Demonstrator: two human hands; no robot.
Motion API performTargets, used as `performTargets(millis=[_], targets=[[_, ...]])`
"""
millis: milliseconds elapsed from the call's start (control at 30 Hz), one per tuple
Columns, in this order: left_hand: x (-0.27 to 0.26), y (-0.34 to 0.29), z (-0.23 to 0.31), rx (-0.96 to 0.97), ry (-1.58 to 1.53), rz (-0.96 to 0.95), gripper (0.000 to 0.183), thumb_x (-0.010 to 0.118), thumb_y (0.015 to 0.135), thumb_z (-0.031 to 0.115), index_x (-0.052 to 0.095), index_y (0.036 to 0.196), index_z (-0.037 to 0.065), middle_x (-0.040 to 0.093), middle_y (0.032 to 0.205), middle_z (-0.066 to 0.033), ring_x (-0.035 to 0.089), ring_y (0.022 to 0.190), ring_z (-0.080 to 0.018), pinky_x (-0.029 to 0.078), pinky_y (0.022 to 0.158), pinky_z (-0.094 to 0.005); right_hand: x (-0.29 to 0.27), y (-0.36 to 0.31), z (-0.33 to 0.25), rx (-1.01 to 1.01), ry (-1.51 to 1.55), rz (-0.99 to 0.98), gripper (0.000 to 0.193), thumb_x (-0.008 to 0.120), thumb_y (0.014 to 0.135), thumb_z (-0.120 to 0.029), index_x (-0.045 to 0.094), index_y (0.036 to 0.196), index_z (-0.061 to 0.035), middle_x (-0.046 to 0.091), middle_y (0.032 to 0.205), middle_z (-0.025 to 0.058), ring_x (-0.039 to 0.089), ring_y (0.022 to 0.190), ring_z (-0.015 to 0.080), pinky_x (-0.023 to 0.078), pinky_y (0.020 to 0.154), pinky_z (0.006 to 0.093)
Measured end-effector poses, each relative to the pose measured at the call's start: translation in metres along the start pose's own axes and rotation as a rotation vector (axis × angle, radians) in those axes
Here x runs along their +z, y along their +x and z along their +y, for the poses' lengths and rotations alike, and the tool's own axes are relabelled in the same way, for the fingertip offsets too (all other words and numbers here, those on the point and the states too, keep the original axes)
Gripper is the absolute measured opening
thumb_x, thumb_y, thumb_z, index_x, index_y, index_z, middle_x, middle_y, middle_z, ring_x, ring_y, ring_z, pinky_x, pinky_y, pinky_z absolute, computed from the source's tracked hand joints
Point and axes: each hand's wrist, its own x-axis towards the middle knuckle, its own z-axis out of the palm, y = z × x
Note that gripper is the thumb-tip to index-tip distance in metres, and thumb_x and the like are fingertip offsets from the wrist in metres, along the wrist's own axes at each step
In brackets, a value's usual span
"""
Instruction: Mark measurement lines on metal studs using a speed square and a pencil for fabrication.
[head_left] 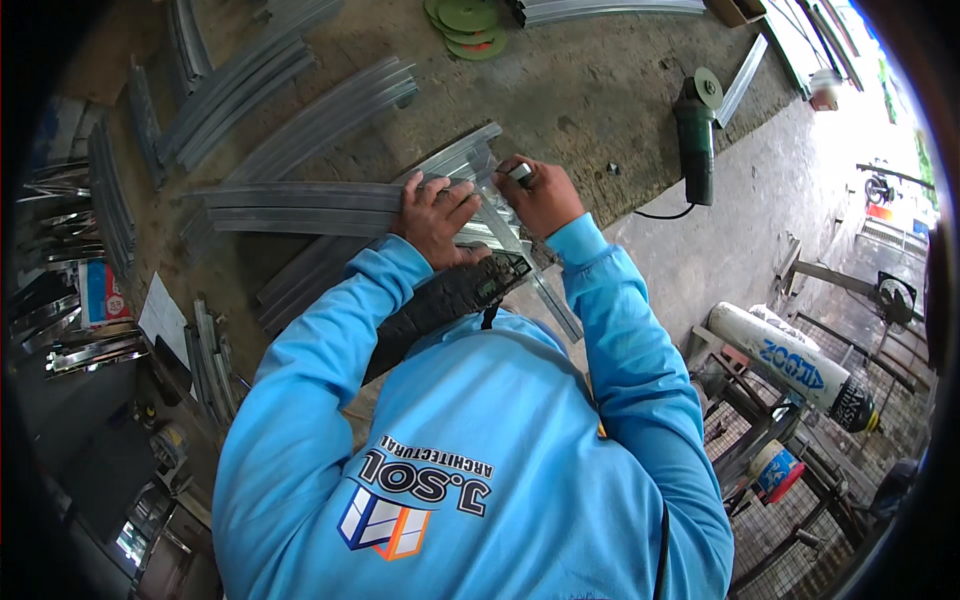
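My left hand (437, 220) lies with fingers spread on the end of a long grey metal channel (300, 208), pressing it to the workbench. Close by on the right, my right hand (545, 197) is closed around a small silver-ended object (521, 173); its kind is hidden by the fingers. Between my hands a narrow metal strip (550, 300) runs slantwise past the bench's near edge. Under and behind the hands lie more metal profiles (470, 150). A dark, bulky thing (440, 303) sits below my left wrist, partly covered by my sleeve.
On the worn workbench (570, 100), an angle grinder (696, 150) stands near the right edge, with green discs (468, 22) at the back. Curved-looking stacks of metal channels (240, 95) fill the left. A white gas cylinder (790, 362) lies off to the right beyond the bench.
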Motion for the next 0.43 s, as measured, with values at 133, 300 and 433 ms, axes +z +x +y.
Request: performTargets(millis=[133, 300, 433], targets=[[0.001, -0.002, -0.002, 0.011, 0.016, 0.016, 0.078, 0.065, 0.071, 0.076, 0.066, 0.119, 0.015, 0.06, 0.13, -0.0056, 0.052, 0.117, -0.0318, 0.032, 0.106, -0.0626, -0.004, -0.008, 0.003, -0.034, -0.123, -0.015, 0.019, 0.069, 0.089, -0.022, 0.069, 0.095, -0.0044, 0.065, 0.075, 0.0233, 0.064, 0.072, 0.0433, 0.051, 0.064, 0.0458], [0.0, -0.002, -0.002, 0.008, -0.005, -0.016, 0.08, 0.066, 0.07, 0.076, 0.064, 0.122, 0.016, 0.06, 0.13, -0.0055, 0.053, 0.116, -0.0313, 0.034, 0.104, -0.0594, -0.002, -0.012, 0.007, -0.062, -0.042, -0.003, 0.019, 0.07, 0.087, -0.02, 0.07, 0.097, -0.0039, 0.066, 0.079, 0.0244, 0.065, 0.076, 0.044, 0.052, 0.066, 0.0465], [-0.002, -0.001, -0.001, 0.011, 0.001, -0.051, 0.074, 0.061, 0.077, 0.075, 0.065, 0.122, 0.017, 0.059, 0.134, -0.0059, 0.051, 0.121, -0.0304, 0.034, 0.105, -0.0557, 0.001, -0.003, 0.001, -0.092, -0.088, -0.001, 0.013, 0.07, 0.089, -0.015, 0.07, 0.098, -0.0053, 0.065, 0.071, 0.0223, 0.062, 0.058, 0.0261, 0.051, 0.061, 0.0367]])
